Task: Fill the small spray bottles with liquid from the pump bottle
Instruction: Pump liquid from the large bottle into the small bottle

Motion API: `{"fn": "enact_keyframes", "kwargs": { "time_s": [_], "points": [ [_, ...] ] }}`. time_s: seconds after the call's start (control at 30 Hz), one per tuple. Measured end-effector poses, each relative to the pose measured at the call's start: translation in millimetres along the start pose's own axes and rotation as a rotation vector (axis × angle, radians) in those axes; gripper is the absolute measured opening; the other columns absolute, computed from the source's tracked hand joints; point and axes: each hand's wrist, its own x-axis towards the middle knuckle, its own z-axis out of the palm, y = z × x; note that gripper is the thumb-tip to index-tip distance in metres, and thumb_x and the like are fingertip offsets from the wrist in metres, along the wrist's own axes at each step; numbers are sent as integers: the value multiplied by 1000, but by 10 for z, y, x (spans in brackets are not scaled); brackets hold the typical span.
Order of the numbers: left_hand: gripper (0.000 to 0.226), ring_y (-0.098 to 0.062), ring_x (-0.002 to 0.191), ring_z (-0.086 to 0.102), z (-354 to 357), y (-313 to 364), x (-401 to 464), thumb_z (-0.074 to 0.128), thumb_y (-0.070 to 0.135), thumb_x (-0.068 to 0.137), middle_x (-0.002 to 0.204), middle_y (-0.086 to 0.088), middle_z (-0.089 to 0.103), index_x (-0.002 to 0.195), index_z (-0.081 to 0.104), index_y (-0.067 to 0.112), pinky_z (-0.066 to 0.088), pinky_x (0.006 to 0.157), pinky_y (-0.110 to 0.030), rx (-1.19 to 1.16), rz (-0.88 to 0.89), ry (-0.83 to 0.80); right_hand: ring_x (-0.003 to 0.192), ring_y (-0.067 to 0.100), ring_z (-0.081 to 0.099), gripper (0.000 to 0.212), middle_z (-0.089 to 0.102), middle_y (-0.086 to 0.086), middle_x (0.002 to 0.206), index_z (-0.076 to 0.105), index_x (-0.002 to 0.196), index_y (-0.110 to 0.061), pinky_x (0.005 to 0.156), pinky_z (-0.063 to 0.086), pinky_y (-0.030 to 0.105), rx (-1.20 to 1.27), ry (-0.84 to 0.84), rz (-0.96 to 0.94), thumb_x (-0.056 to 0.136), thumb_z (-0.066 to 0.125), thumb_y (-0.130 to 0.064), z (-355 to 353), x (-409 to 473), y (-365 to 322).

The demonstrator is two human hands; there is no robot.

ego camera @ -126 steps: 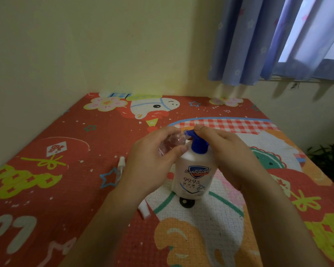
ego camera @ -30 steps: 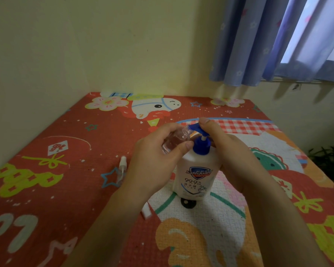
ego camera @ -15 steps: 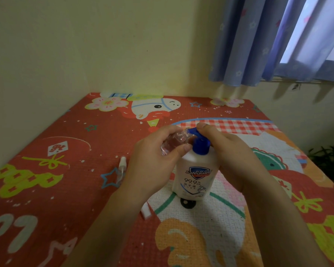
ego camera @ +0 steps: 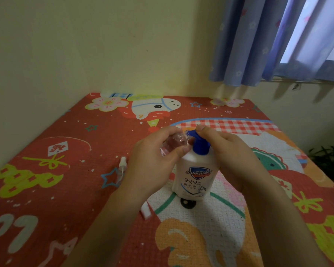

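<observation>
1. Far out to the left of the pump bottle (ego camera: 196, 176), a second small spray bottle (ego camera: 121, 167) lies on its side on the red cartoon mat (ego camera: 46, 189), white sprayer head pointing away from the camera, apart from everything else.
2. Moving in, there's the left hand (ego camera: 152, 160), just left of the pump bottle and partly in front of its shoulder. Its fingers and thumb are curled round a clear small spray bottle (ego camera: 173, 145), gripping it tight.
3. That clear bottle is tilted, open mouth raised toward the pump bottle's blue spout, right up against it. Pinkish liquid shows inside; how full it is, I can't tell.
4. Just below the left wrist, near the pump bottle's foot, a small white cap (ego camera: 145, 210) lies on the mat.
5. Centre stage: the pump bottle, white body, blue pump head (ego camera: 198, 143), standing upright on the mat's white woven patch.
6. A small black round thing (ego camera: 188, 202) sits on the mat, touching the front of the pump bottle's base; what it is I can't tell.
7. Right of the pump bottle, the right hand (ego camera: 229, 151) comes over the top: its forefinger lies on the pump head and the other fingers are bent down beside the bottle's neck.
8. Far behind and to the right of the pump bottle, blue curtains (ego camera: 258, 41) hang against the pale yellow wall (ego camera: 104, 45).
</observation>
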Motion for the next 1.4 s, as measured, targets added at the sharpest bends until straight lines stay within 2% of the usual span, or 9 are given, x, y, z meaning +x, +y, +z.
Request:
{"fn": "enact_keyframes", "kwargs": {
  "time_s": [0.27, 0.4, 0.53, 0.7, 0.8, 1.0, 1.27, 1.4],
  "points": [
    [26, 10, 99, 61, 3, -20, -3, 74, 35, 88, 103, 28, 69, 110, 65, 44, 52, 84, -22, 22, -11, 19, 77, 11, 72, 35, 78, -12, 82, 80, 81, -27, 71, 54, 30, -31, 11, 4, 92, 57, -51, 4, 9, -2],
    [24, 7, 101, 63, 4, -24, 5, 73, 33, 89, 105, 24, 70, 111, 66, 40, 54, 87, -28, 7, -12, 9, 85, 17, 73, 41, 78, -7, 86, 80, 85, -25, 87, 58, 42, -23, 8, 19, 91, 56, -57, 15, 10, 10],
    [26, 5, 102, 65, 8, -7, 12, 73, 32, 90, 106, 24, 71, 115, 67, 39, 53, 87, -27, -43, -15, 4, 92, 22, 74, 52, 79, -4, 91, 80, 89, -27, 97, 53, 52, 1, 1, 60, 81, 54, -72, 32, 13, 16],
    [28, 7, 102, 64, 23, 13, 8, 72, 31, 91, 106, 25, 71, 118, 67, 36, 52, 85, -17, -85, -7, 11, 95, 23, 74, 69, 79, -2, 94, 80, 92, -30, 98, 52, 54, 9, -6, 77, 60, 54, -86, 32, 20, 21],
    [27, 5, 101, 66, 29, 22, 4, 72, 29, 91, 104, 24, 71, 117, 67, 35, 55, 86, -24, -107, -13, 13, 96, 23, 73, 72, 79, -2, 96, 79, 93, -31, 99, 51, 54, 8, -7, 80, 57, 53, -88, 38, 25, 19],
    [24, 2, 99, 66, 31, 33, 0, 72, 30, 92, 102, 23, 71, 115, 67, 35, 55, 86, -28, -112, -9, 12, 98, 24, 73, 70, 79, -1, 99, 79, 94, -32, 99, 51, 55, 8, -12, 78, 59, 55, -87, 23, 26, 32],
    [28, 9, 103, 63, 39, -11, 4, 73, 31, 90, 106, 25, 70, 117, 67, 37, 48, 84, -10, -81, -11, 21, 96, 26, 74, 60, 79, 0, 97, 79, 94, -31, 99, 51, 55, 5, -24, 73, 69, 56, -80, 5, 43, 48],
    [28, 5, 103, 65, 47, -18, 10, 73, 30, 90, 106, 21, 71, 117, 67, 35, 52, 87, -22, -84, -15, 17, 95, 25, 73, 50, 79, -1, 95, 79, 92, -26, 99, 51, 55, 4, -10, 65, 82, 56, -70, 4, 37, 41]
  ]
}}
